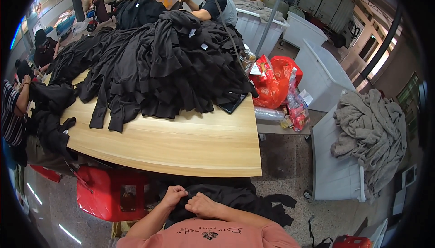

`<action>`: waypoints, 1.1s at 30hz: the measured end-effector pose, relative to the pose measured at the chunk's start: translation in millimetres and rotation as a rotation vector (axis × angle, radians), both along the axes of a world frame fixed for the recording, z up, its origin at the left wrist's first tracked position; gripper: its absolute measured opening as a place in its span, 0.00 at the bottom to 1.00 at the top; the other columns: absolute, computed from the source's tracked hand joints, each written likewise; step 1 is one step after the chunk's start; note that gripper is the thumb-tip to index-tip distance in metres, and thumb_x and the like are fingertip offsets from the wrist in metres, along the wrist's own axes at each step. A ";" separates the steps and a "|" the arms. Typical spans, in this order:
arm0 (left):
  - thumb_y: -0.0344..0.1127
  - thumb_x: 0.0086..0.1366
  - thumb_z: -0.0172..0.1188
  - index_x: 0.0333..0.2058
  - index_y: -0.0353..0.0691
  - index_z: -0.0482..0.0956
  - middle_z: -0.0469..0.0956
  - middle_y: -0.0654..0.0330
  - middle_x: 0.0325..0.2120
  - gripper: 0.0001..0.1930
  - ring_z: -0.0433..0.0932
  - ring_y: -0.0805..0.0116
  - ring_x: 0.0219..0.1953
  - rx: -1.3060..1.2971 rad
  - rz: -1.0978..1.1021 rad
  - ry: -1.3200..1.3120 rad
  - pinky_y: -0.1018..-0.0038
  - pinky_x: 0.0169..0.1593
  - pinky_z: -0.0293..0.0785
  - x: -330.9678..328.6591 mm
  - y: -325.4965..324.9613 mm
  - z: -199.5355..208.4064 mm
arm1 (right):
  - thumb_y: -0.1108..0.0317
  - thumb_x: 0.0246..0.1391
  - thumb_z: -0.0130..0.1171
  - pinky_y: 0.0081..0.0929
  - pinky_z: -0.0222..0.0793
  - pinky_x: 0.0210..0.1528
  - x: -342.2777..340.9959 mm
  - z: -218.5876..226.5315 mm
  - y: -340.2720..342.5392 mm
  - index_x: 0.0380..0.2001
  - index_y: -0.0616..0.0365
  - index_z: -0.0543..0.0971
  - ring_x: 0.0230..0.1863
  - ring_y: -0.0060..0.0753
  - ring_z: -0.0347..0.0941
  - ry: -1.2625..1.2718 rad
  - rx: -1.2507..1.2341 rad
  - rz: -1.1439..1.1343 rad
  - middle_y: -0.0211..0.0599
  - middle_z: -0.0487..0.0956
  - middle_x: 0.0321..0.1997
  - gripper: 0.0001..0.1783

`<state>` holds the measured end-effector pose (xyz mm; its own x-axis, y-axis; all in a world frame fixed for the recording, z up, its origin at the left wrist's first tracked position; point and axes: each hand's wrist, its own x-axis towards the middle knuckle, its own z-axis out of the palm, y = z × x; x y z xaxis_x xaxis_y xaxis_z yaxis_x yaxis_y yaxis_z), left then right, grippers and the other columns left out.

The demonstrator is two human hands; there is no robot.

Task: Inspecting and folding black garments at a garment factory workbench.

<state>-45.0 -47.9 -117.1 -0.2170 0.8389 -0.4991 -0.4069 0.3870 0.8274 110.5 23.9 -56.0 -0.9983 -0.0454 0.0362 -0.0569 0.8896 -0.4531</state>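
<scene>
In my lap lies a dark garment [226,193], its far end hanging off to the right beyond my knees. My left hand [174,197] is closed, pinching the cloth near its edge. Just right of it, my right hand [201,205] is closed on the same garment, its fingers curled under. The two hands are close together but apart. Ahead, a large heap of dark garments [158,62] covers the back of the wooden table [181,144], with sleeves draping toward me.
A phone [232,103] lies at the heap's right edge. Red plastic bags [278,78] and bottles sit right of the table. A white bin [335,175] overflows with grey cloth [371,134]. A red stool [106,193] stands at left. Co-workers [213,3] handle cloth around the table.
</scene>
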 end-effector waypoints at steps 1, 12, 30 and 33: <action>0.24 0.49 0.59 0.20 0.35 0.75 0.74 0.65 0.17 0.02 0.68 0.80 0.21 0.018 -0.044 0.059 0.83 0.26 0.65 0.4 -0.4 -0.5 | 0.64 0.37 0.55 0.28 0.56 0.29 0.9 -0.2 -0.6 0.21 0.52 0.68 0.25 0.29 0.66 0.085 0.015 -0.008 0.30 0.67 0.21 0.08; 0.27 0.49 0.62 0.22 0.33 0.75 0.72 0.68 0.17 0.05 0.66 0.83 0.21 0.018 -0.240 0.262 0.82 0.23 0.65 4.2 -3.2 -0.6 | 0.73 0.41 0.50 0.31 0.63 0.18 -5.2 -14.9 -8.8 0.25 0.59 0.65 0.18 0.39 0.67 0.317 -0.302 -0.006 0.38 0.65 0.23 0.06; 0.25 0.53 0.56 0.27 0.34 0.77 0.75 0.67 0.24 0.03 0.71 0.80 0.28 0.054 -0.232 -0.187 0.84 0.36 0.66 -9.8 -11.3 7.2 | 0.76 0.42 0.53 0.31 0.64 0.13 1.6 -24.1 -6.2 0.31 0.60 0.72 0.15 0.40 0.68 0.309 -0.154 -0.242 0.36 0.68 0.20 0.08; 0.26 0.53 0.57 0.27 0.34 0.77 0.75 0.67 0.24 0.03 0.70 0.81 0.28 0.052 -0.265 -0.136 0.84 0.36 0.66 -9.3 -10.4 1.0 | 0.76 0.41 0.53 0.30 0.64 0.13 2.5 -25.7 -5.7 0.30 0.61 0.72 0.15 0.38 0.69 0.430 -0.169 -0.287 0.36 0.67 0.19 0.08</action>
